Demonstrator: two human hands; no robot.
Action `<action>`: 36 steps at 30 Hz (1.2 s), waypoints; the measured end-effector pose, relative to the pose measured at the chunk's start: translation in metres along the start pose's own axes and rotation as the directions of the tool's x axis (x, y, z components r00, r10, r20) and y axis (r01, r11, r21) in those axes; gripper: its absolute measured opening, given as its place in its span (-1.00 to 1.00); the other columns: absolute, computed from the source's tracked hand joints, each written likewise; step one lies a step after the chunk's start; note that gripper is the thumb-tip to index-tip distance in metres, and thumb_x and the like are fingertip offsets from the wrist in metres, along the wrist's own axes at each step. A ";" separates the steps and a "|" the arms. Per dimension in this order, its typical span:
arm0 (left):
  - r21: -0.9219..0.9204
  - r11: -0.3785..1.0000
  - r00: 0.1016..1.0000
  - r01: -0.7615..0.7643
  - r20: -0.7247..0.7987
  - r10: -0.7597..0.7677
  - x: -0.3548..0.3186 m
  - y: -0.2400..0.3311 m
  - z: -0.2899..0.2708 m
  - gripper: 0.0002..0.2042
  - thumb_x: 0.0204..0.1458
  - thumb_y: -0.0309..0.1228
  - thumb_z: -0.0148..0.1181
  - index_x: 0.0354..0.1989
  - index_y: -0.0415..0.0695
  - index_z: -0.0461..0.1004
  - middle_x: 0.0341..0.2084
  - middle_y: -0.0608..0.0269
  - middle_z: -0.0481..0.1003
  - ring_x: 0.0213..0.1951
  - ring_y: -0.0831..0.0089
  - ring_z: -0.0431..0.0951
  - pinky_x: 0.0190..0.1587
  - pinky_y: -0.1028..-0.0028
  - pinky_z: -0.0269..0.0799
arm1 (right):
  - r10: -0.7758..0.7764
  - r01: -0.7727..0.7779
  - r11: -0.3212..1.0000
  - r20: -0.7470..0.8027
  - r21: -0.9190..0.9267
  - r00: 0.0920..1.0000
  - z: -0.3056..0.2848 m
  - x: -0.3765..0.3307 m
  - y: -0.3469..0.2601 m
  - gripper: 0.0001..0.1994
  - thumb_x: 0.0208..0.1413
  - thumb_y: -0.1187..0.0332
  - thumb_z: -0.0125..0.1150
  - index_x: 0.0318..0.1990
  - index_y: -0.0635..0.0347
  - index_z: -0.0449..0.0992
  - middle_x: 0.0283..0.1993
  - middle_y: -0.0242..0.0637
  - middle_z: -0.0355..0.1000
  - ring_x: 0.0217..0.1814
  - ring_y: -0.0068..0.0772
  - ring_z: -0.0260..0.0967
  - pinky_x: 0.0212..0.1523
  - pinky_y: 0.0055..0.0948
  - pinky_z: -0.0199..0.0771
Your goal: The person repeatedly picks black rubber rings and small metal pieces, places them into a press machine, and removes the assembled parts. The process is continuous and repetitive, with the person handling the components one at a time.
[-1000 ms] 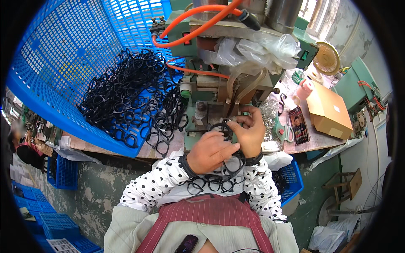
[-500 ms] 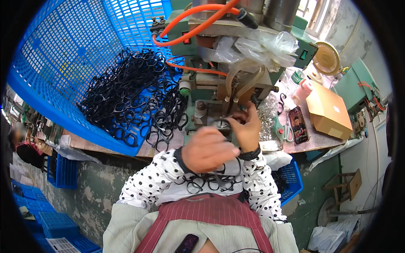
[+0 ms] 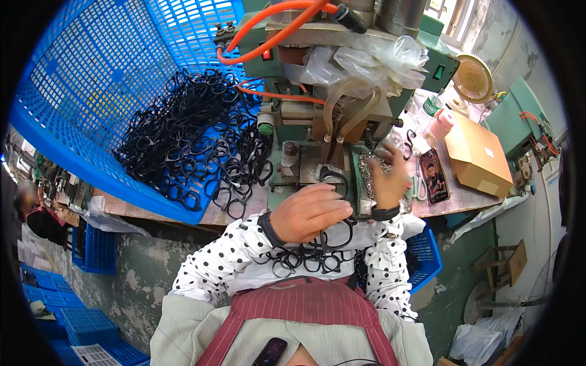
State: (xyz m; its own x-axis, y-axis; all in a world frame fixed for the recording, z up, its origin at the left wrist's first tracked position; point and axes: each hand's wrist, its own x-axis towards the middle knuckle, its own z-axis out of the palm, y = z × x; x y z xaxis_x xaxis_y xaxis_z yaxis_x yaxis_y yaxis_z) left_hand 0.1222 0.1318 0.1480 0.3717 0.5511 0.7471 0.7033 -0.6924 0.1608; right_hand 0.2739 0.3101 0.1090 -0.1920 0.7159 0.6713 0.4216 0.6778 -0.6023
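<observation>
Left hand (image 3: 310, 213): palm down, fingers extended together; I cannot tell whether it grips the black ring (image 3: 350, 233) beneath. Right hand (image 3: 392, 182): blurred, fingers part-curled beside the metal bits (image 3: 367, 172); contents, if any, unclear to me. Beyond, a black loop (image 3: 332, 174) sits at the metal plate (image 3: 309, 172). My judgement: seat it squarely, fingertips clear of the rods (image 3: 328, 149).

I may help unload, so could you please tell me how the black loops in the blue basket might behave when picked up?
The black loops may snag one another, since they lie heaped and overlapping. They seem stiff, their rounded shapes unsagged, and probably light, being thin.
</observation>
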 end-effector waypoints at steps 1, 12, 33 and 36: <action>-0.010 1.000 1.000 -0.010 0.012 0.010 -0.001 -0.004 0.003 -0.55 -0.13 -0.63 0.18 0.05 -0.19 0.45 -0.04 0.14 0.51 -0.06 0.21 0.52 0.07 0.15 0.41 | 0.034 -0.033 0.986 0.006 -0.161 0.999 -0.003 -0.002 0.033 -0.58 -0.14 0.42 0.37 -0.04 0.08 0.46 -0.28 -0.26 0.55 -0.32 -0.19 0.48 -0.29 -0.29 0.44; -0.055 0.998 1.000 -0.004 -0.017 0.003 -0.003 -0.007 0.007 -0.54 -0.12 -0.63 0.15 0.06 -0.18 0.46 -0.02 0.14 0.49 -0.08 0.14 0.50 0.04 0.16 0.40 | 0.129 -0.048 0.945 0.232 -0.324 0.964 -0.024 -0.039 0.080 -0.84 -0.05 0.30 0.34 -0.34 0.11 0.54 -0.39 -0.26 0.45 -0.37 -0.14 0.44 -0.36 -0.20 0.42; 0.699 0.396 0.599 0.595 -0.058 -0.798 -0.170 -0.176 -0.078 -0.62 -0.15 -0.61 0.06 -0.11 0.05 0.50 0.09 0.40 0.40 0.13 0.36 0.39 0.08 -0.03 0.11 | 0.260 -0.260 0.961 -0.002 -0.092 0.965 -0.017 -0.035 0.065 -0.94 0.14 0.41 0.18 -0.28 0.16 0.51 -0.43 -0.23 0.56 -0.40 -0.32 0.56 -0.38 -0.37 0.49; 0.565 0.480 0.693 0.671 -0.249 -0.677 -0.146 -0.159 -0.085 -0.72 -0.13 -0.47 0.18 -0.16 -0.02 0.47 -0.03 0.34 0.45 -0.04 0.33 0.48 0.01 0.09 0.15 | 0.119 -0.120 0.990 -0.016 -0.076 0.993 -0.015 -0.037 0.075 -0.94 0.15 0.42 0.16 -0.27 0.15 0.51 -0.44 -0.24 0.56 -0.45 -0.30 0.54 -0.42 -0.35 0.48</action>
State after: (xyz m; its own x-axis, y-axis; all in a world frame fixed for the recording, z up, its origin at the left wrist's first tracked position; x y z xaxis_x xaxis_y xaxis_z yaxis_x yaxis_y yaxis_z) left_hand -0.0949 0.1219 0.0683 -0.3692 0.7346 0.5693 0.9292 0.3009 0.2144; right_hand 0.3264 0.3321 0.0456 -0.1264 0.7886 0.6017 0.5075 0.5726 -0.6439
